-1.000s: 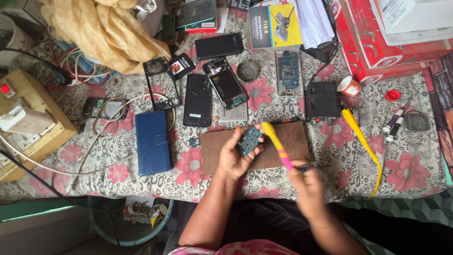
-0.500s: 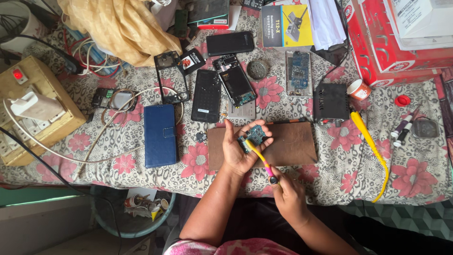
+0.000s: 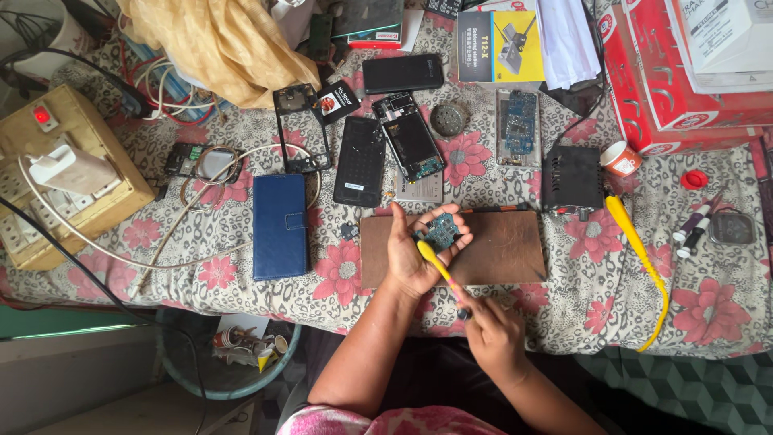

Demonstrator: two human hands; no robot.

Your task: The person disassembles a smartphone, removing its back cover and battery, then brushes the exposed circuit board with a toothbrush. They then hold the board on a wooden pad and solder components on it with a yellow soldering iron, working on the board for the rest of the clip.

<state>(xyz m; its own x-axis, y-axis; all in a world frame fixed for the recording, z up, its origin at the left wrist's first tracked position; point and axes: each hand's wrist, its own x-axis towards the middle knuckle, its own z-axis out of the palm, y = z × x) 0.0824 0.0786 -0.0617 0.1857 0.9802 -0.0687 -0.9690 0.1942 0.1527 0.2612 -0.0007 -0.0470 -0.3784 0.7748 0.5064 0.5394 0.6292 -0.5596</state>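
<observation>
Lower now, right hand (image 3: 493, 338) over floral tablecloth (image 3: 596, 274).

we see a table under a grey floral cloth (image 3: 612, 266), bearing a brown rectangular leather mat (image 3: 503, 254) near, a blue wallet case (image 3: 279, 225) left.

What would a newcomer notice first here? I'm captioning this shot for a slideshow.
At the centre, the left hand holds a small blue-green circuit board over a brown mat, while the right hand puts a yellow-handled tool to it. Around them lie opened phones on a flowered cloth, with red boxes at the far right.
</observation>
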